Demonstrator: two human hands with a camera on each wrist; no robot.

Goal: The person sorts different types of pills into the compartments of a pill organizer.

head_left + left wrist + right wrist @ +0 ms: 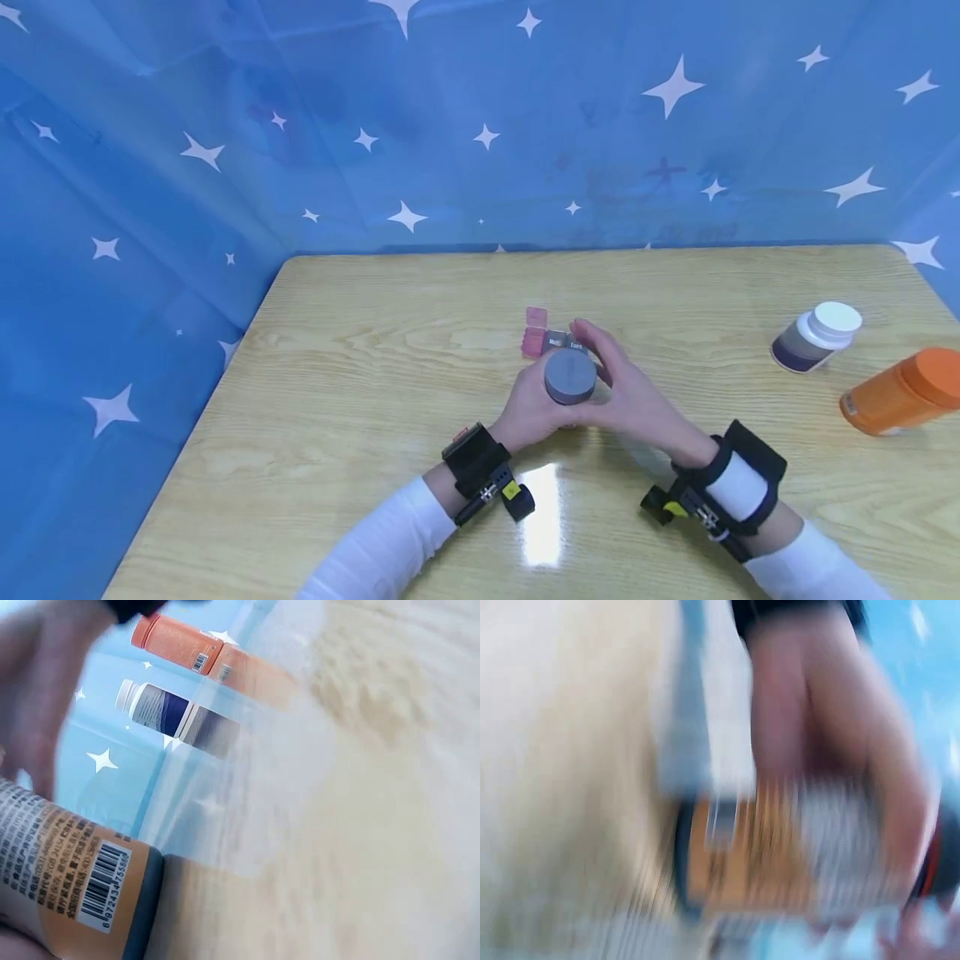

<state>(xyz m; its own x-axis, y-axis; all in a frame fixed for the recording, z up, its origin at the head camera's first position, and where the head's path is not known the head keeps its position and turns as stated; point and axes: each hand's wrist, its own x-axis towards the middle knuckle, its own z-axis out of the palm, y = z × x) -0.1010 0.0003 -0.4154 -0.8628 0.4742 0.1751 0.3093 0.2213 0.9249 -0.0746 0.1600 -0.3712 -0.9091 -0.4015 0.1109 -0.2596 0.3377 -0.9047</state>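
Note:
In the head view my left hand (531, 410) grips a bottle with a round grey cap (570, 377). The left wrist view shows its brown-orange and pale label with a barcode (105, 885), and a dark base close to the tabletop. My right hand (630, 396) curves beside the cap, thumb and forefinger spread, with a gap between forefinger and cap; contact at the thumb is unclear. Small pink pieces (535, 333) and dark grey lettered pieces (555, 339) lie just behind the hands, partly hidden. The right wrist view is badly blurred.
To the right stand a white-capped bottle (817, 335) with a dark lower part and an orange bottle (903, 392). Beneath everything is a wooden table (375, 375). Blue cloth with white stars (450, 83) hangs behind it and along the left side.

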